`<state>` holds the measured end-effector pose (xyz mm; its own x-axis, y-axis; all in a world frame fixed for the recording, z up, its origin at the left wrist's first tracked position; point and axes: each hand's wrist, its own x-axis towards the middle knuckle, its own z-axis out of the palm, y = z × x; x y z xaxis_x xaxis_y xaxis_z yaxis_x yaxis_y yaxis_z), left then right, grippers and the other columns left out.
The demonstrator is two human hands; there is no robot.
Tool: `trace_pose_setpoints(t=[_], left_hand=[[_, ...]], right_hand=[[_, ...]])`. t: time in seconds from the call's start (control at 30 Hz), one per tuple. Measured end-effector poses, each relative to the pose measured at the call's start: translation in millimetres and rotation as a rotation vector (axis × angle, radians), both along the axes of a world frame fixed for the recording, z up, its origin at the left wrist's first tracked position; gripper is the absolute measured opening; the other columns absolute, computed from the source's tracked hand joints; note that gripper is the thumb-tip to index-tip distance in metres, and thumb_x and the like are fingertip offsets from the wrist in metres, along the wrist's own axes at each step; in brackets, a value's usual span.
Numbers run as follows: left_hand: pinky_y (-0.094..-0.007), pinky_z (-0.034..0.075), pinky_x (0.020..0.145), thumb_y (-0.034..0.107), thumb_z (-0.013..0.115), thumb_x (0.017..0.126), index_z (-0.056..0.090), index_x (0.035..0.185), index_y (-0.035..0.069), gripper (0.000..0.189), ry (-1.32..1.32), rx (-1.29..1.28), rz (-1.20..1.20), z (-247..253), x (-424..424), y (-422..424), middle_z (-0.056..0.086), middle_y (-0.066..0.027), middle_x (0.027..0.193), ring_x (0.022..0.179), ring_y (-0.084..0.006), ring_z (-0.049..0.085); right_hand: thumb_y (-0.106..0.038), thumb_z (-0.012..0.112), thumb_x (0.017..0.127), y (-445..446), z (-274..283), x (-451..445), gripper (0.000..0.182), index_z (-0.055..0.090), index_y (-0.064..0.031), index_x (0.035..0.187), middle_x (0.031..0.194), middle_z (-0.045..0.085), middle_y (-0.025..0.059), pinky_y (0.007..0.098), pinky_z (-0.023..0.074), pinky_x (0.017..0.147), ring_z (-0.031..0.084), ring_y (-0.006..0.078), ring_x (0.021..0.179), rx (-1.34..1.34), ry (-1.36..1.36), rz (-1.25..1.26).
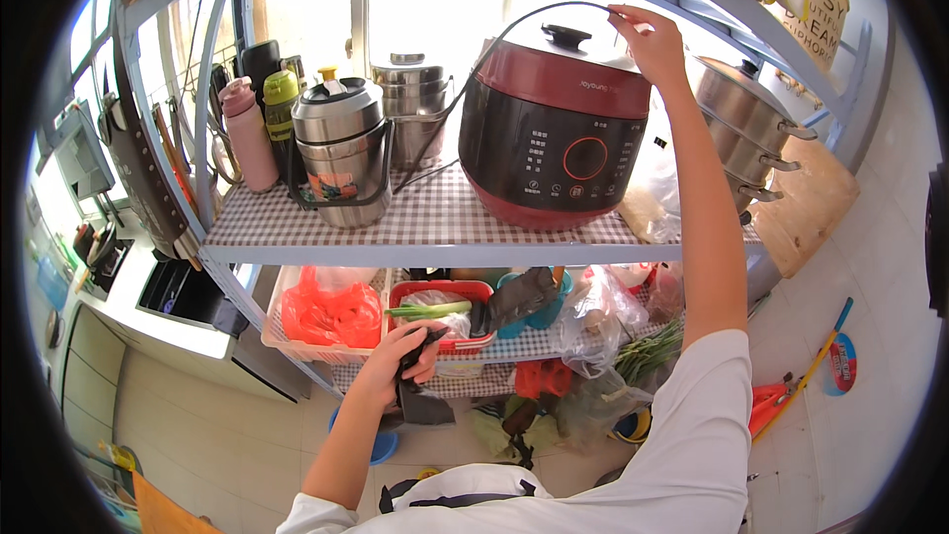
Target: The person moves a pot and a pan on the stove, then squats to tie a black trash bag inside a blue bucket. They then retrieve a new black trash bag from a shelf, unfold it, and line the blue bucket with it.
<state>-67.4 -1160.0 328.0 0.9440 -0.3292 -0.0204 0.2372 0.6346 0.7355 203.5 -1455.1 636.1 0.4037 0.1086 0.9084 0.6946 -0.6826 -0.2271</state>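
Observation:
My right hand (pixel 654 44) is raised at the upper right of an electric pressure cooker (pixel 552 141). Its fingertips pinch a black power cord (pixel 520 21), which arches over the cooker's left side and down to the shelf. The cooker is dark red and black, with a round dial on its front and a lid with a black knob. Lower down, my left hand (pixel 393 367) grips a crumpled black sheet-like item (pixel 424 406), perhaps a plastic bag. It hangs in front of the lower shelf, near a red basket (pixel 463 345).
Left of the cooker stand a steel insulated food jar (pixel 342 156), a pink bottle (pixel 249 137) and steel stacked containers (pixel 409 107). A steel steamer pot (pixel 741 119) is on the right. Below are a red plastic bag (pixel 330 309) and green vegetables (pixel 649 352). The metal shelf edge (pixel 474 255) runs across.

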Motion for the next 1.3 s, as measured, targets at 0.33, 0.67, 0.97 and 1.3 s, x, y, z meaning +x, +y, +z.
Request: trace_pose_setpoints(t=[0.33,0.67,0.97,1.3], left_hand=[[-0.0228,0.032,0.047,0.019,0.047,0.093,0.053,0.11,-0.001,0.027,0.045,0.009,0.185,-1.4,-1.1,33.6,0.047,-0.0038,0.066,0.043,-0.0066,0.032],[-0.0227,0.033,0.047,0.02,0.049,0.092,0.053,0.108,-0.002,0.027,0.04,0.067,0.132,-18.5,2.8,25.7,0.045,-0.0039,0.066,0.044,-0.0066,0.033],[-0.0237,0.034,0.048,0.022,0.052,0.091,0.053,0.109,-0.002,0.029,0.006,-0.006,0.061,-21.5,-2.1,12.0,0.047,-0.005,0.066,0.045,-0.0073,0.035],[-0.0218,0.036,0.051,0.014,0.047,0.092,0.054,0.111,-0.001,0.026,-0.034,0.225,0.004,-18.0,-39.0,-0.3,0.049,-0.0031,0.066,0.051,-0.0072,0.041]], right_hand=[[-0.013,0.052,0.084,12.0,27.2,99.8,0.023,0.067,-0.0115,0.101,0.107,0.064,0.0123,0.0379,0.0491,0.084,0.062,0.0266,0.097,-0.482,0.339,-0.559],[-0.01,0.051,0.079,-12.8,19.3,-20.2,0.025,0.066,-0.0034,0.097,0.099,0.065,0.0163,0.0383,0.0495,0.077,0.063,0.0317,0.087,-0.682,0.348,-0.454],[-0.012,0.06,0.077,4.2,-45.3,-148.8,0.026,0.064,-0.0011,0.1,0.116,0.056,0.0173,0.0358,0.0436,0.09,0.056,0.033,0.102,-0.4,0.156,0.092],[-0.035,0.072,0.076,-21.4,-83.8,-154.9,0.067,0.045,-0.0071,0.131,0.127,0.05,0.0163,0.0375,0.04,0.096,0.052,0.027,0.113,-0.002,0.045,-0.033]])
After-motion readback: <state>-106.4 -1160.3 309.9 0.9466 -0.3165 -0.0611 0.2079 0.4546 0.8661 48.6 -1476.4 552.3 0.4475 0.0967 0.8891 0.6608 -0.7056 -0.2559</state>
